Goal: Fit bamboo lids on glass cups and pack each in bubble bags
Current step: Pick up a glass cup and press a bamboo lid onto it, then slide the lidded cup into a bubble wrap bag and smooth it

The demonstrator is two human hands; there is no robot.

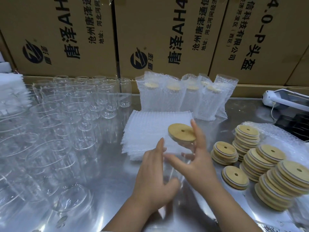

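Note:
A clear glass cup (173,166) is held tilted between both hands above the metal table (108,190). A round bamboo lid (182,132) with a small centre hole sits on its mouth, facing up and away. My left hand (153,178) grips the cup's lower body, index finger pointing up. My right hand (197,159) holds the upper part: the thumb crosses the front, the index finger lies along the lid's edge, and other fingers show through the glass. Flat bubble bags (147,129) lie stacked just behind the cup.
Several bagged, lidded cups (182,97) stand at the back. Many empty glasses (75,104) crowd the left half. Stacks of bamboo lids (267,169) sit at the right. Cardboard boxes (167,36) wall the back, and a white device (284,99) lies far right.

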